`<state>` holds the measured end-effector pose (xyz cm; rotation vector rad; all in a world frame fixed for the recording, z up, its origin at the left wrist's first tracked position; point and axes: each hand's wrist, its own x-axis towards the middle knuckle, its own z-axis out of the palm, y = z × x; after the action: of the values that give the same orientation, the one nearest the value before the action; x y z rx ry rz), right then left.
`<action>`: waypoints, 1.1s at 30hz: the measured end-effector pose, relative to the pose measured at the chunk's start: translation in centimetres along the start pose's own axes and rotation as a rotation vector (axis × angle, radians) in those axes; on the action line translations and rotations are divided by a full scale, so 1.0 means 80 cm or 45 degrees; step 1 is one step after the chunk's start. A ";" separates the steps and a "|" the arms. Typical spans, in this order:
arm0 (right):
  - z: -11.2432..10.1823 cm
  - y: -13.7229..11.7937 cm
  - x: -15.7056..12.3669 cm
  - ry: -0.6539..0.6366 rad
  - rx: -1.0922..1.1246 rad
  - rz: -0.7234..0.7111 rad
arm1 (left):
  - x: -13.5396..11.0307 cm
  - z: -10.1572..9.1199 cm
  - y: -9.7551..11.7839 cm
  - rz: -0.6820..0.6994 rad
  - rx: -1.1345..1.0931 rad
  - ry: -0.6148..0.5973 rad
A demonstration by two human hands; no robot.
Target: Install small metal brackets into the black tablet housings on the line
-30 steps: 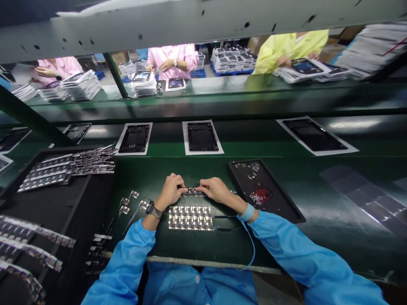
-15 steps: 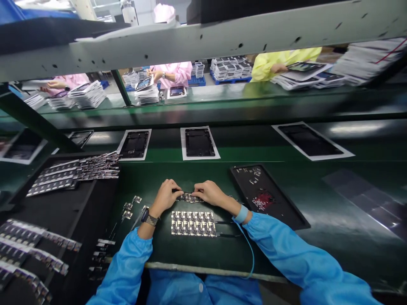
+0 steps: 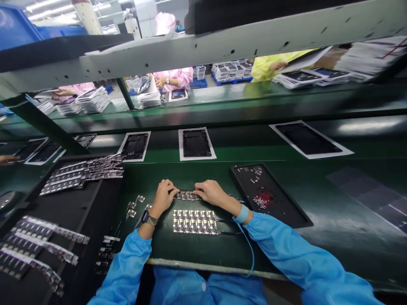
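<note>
We record the left hand [image 3: 163, 195] with thumb and fingers pinched together on one end of a circuit-board strip [image 3: 187, 195]; the right hand [image 3: 211, 192] has the other end in a similarly narrow grip. We place the strip over the desk [image 3: 197, 250], farther from its near edge than the flat board panel [image 3: 195, 222]. Whether the strip touches the desk, we cannot tell. Loose boards [image 3: 131, 213] lie near the left wrist, beside a black bin [image 3: 104, 199]. Right of the right hand, we note a black tray [image 3: 282, 203] holding small parts [image 3: 261, 201].
</note>
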<state>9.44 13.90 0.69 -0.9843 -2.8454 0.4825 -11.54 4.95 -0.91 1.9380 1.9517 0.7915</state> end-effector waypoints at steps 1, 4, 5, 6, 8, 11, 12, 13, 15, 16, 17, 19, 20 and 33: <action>0.000 -0.001 0.000 -0.002 -0.008 -0.003 | 0.000 0.000 0.000 0.000 0.010 0.003; 0.003 -0.005 0.002 -0.004 -0.021 -0.008 | 0.000 -0.001 0.000 -0.004 0.043 0.017; 0.003 -0.006 0.003 0.002 -0.021 -0.004 | -0.001 -0.002 0.000 -0.009 0.054 0.022; 0.003 -0.006 0.003 0.012 -0.020 0.004 | -0.003 -0.004 0.000 -0.015 0.063 0.029; -0.003 -0.004 0.002 0.051 -0.019 0.041 | -0.009 -0.005 0.006 -0.053 0.091 0.092; -0.028 0.012 -0.013 0.156 -0.034 0.155 | -0.023 0.008 0.035 -0.154 0.187 0.227; -0.039 0.019 -0.023 0.231 -0.021 0.211 | -0.026 0.019 0.051 -0.185 0.237 0.236; -0.050 0.026 -0.035 0.334 0.017 0.267 | -0.028 0.032 0.068 -0.211 0.288 0.213; -0.073 0.039 -0.065 0.586 0.166 0.371 | -0.025 0.062 0.103 -0.252 0.373 0.104; -0.082 0.044 -0.081 0.697 0.258 0.411 | -0.020 0.075 0.117 -0.276 0.398 0.056; -0.090 0.048 -0.098 0.780 0.345 0.445 | -0.014 0.086 0.127 -0.301 0.413 0.020; -0.098 0.052 -0.128 0.850 0.471 0.502 | 0.000 0.097 0.133 -0.334 0.426 -0.018; -0.100 0.052 -0.141 0.858 0.515 0.530 | 0.007 0.096 0.128 -0.341 0.435 -0.026; -0.070 0.067 -0.189 0.815 0.724 0.620 | 0.032 -0.059 -0.060 -0.394 0.697 -0.359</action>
<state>25.53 10.06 4.48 -1.3750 -1.7597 0.7808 -18.29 6.84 0.70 1.7999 2.3592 -0.1112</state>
